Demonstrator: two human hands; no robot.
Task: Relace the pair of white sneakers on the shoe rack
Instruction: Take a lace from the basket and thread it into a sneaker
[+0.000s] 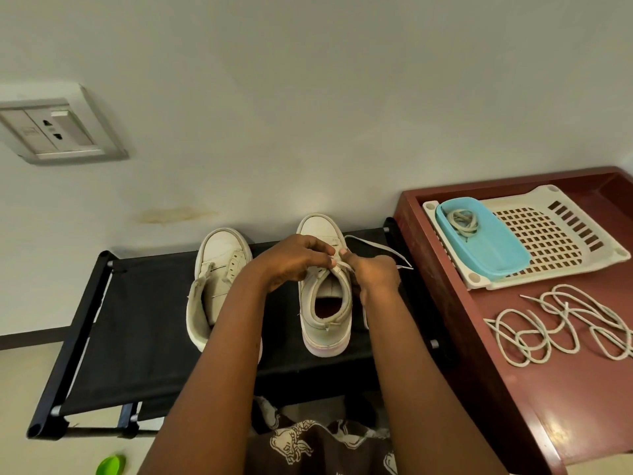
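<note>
- Sneakers first: both stand on the top shelf of the black shoe rack (144,320), toes to the wall. I see the left sneaker (219,265) mid-shelf and the right sneaker (327,323) nearer the shelf's right edge.
- Left hand (294,260) is over the right sneaker's eyelets, fingers curled, pinching the white lace (376,250).
- Right hand (375,274) is just beside it, thumb and fingers pinched on the same lace, far as I can tell.
- Lace's free end trails toward the shelf's right edge.
- Brown table (548,389) stands beside the rack's right end. A white basket (555,234) at its back edge carries a blue tub (486,245) with a coiled lace (462,221) inside, and loose laces (561,323) lie nearer the front.
</note>
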